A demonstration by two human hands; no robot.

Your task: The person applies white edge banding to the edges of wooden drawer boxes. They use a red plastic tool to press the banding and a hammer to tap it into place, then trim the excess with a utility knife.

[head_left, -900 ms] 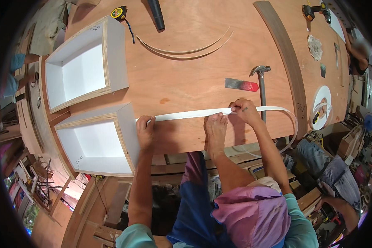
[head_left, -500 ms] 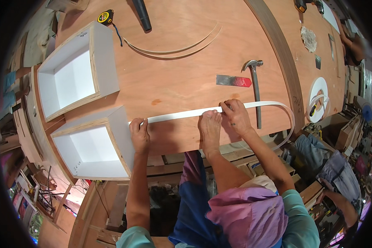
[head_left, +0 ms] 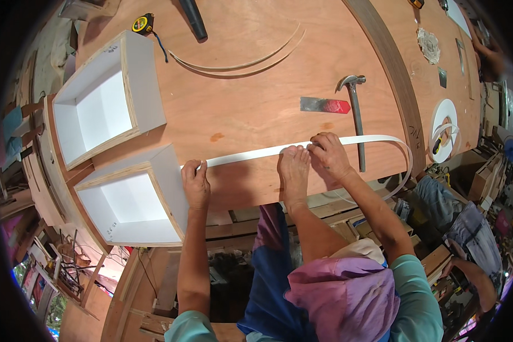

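Observation:
A long white edging strip (head_left: 245, 156) runs across the plywood tabletop (head_left: 239, 119). My left hand (head_left: 196, 185) is closed, pinching the strip's left end between thumb and fingers, right beside the nearer white drawer box (head_left: 164, 165). My right hand (head_left: 332, 157) pinches the same strip farther right, fingers bent over it. Between the hands, my bare foot (head_left: 295, 176) rests on the table with its toes at the strip. Past my right hand, the strip crosses the handle of a claw hammer (head_left: 356, 119) and loops back off the table's near edge.
Another white box (head_left: 145, 85) stands farther back. Behind the strip lie a red-and-grey scraper blade (head_left: 325, 105), thin curved offcuts (head_left: 233, 74) and a tape measure (head_left: 143, 23). A dark wooden batten (head_left: 387, 62) crosses the right side; a white strip roll (head_left: 443, 128) lies beyond it.
The whole view has shifted slightly. Both hands keep their hold on the strip, and the foot stays in place between them.

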